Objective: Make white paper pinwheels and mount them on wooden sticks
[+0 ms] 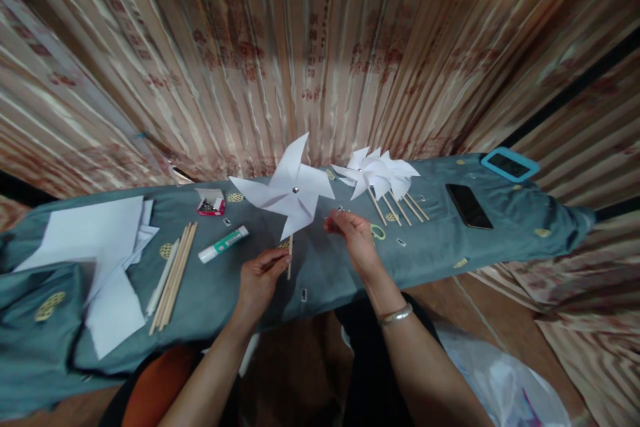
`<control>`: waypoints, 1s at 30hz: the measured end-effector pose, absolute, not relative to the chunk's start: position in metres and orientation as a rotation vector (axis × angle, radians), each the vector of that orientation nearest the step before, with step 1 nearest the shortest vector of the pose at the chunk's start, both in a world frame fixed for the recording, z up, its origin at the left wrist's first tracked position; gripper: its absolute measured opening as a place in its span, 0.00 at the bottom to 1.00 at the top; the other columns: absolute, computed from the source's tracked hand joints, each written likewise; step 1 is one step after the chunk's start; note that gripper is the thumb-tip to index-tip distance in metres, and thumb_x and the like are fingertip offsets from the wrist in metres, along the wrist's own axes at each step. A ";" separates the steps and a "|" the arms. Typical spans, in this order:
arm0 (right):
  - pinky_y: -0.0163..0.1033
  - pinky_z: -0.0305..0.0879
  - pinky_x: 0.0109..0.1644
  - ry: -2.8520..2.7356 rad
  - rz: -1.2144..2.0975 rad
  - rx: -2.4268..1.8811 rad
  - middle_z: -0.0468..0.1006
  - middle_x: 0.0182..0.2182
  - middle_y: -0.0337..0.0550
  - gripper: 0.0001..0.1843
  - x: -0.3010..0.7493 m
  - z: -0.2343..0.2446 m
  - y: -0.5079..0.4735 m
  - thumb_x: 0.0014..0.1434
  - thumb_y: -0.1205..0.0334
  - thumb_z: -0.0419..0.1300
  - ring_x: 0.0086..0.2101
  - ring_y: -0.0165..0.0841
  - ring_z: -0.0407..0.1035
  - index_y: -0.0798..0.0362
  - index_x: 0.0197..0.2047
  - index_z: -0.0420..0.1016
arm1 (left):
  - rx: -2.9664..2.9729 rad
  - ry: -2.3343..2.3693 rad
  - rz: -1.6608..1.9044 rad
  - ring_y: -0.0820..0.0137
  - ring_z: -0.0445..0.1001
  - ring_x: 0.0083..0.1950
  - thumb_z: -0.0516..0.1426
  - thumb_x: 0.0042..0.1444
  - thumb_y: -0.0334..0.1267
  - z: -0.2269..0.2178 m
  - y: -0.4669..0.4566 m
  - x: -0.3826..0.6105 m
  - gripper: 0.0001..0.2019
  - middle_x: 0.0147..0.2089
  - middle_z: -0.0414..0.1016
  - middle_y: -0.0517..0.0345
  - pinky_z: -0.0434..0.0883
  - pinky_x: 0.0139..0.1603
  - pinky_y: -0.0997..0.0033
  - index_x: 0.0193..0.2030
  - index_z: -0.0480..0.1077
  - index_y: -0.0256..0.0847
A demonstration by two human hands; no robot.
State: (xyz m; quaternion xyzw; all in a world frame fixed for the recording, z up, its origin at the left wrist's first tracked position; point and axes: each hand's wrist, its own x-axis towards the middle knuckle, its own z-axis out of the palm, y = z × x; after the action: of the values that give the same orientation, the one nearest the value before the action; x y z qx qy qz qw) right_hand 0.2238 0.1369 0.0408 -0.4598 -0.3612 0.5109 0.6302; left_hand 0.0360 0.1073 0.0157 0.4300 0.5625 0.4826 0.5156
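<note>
A white paper pinwheel [296, 191] with a shiny pin at its centre stands upright over the table, tilted slightly. Its thin wooden stick [290, 270] is pinched between the thumb and fingers of my left hand [262, 275]. To the right of the pinwheel is my right hand [354, 235], apart from the blades, with its fingers curled and pressed together. Whatever those fingers hold, if anything, cannot be made out. Behind it several finished-looking pinwheels [377, 173] lie overlapping, sticks pointing toward me. A green scissors-like handle [379, 232] shows beside my right wrist.
On the cloth-covered table [325, 280] are white paper sheets [95, 230], wooden sticks [175, 280], a glue stick [223, 244] and an open box of pins [211, 203]. A phone [469, 205] and a blue-framed device [510, 165] lie right. A curtain [310, 47] hangs behind.
</note>
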 end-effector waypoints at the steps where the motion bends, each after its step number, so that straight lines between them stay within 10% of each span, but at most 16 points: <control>1: 0.36 0.65 0.35 -0.816 1.164 -1.056 0.78 0.21 0.37 0.19 0.224 0.041 0.137 0.45 0.43 0.70 0.25 0.29 0.69 0.51 0.21 0.79 | 1.031 1.352 1.156 0.63 0.78 0.36 0.68 0.33 0.46 0.015 0.107 0.036 0.14 0.33 0.82 0.53 0.73 0.42 0.66 0.28 0.80 0.41; 30: 0.38 0.66 0.37 -0.785 1.094 -1.069 0.79 0.23 0.39 0.15 0.228 0.043 0.142 0.44 0.47 0.69 0.27 0.30 0.70 0.51 0.23 0.79 | 1.127 1.358 1.115 0.64 0.78 0.35 0.66 0.36 0.46 0.011 0.103 0.034 0.13 0.32 0.82 0.54 0.74 0.40 0.67 0.28 0.80 0.42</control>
State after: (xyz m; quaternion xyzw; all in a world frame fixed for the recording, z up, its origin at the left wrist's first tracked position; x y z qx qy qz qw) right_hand 0.2280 0.1421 0.0429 -0.4710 -0.3459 0.4820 0.6529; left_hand 0.0342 0.1034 0.0108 0.4665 0.5622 0.4615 0.5033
